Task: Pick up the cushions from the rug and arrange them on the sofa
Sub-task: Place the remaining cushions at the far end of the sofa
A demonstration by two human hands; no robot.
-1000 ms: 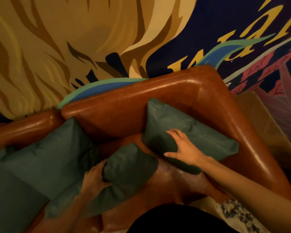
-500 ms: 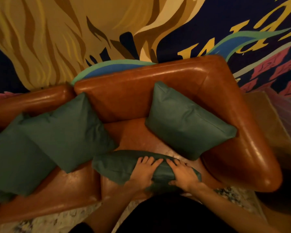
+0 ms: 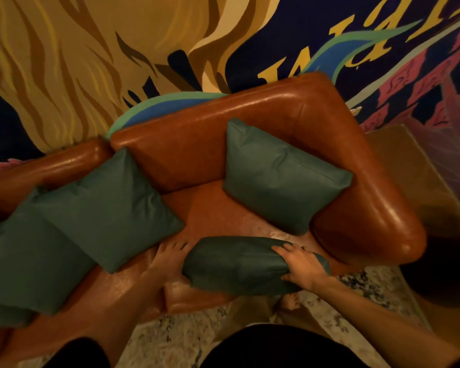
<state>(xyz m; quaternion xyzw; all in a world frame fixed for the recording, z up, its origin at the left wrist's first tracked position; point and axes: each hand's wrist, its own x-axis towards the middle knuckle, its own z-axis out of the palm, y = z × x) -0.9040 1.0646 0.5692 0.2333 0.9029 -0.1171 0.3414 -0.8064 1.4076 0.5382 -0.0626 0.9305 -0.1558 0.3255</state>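
Dim, warm light from above: glare streaks on the sofa (image 3: pixel 298 102) leather, deep shadow at lower right, soft focus throughout, wide-angle bending at the edges.

A dark green cushion (image 3: pixel 239 264) is lying flat near the brown leather sofa (image 3: pixel 250 134) seat's front edge; another (image 3: pixel 282 176) is leaning at two o'clock, two more (image 3: pixel 109 208), possibly overlapping, at nine.

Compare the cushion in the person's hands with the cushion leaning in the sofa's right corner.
The held cushion lies flat at the seat's front edge; the corner cushion leans against the sofa backrest and armrest. The held cushion is gripped by the left hand and right hand; the corner cushion is untouched. The held cushion shows its edge, the corner cushion its face. Both are dark green.
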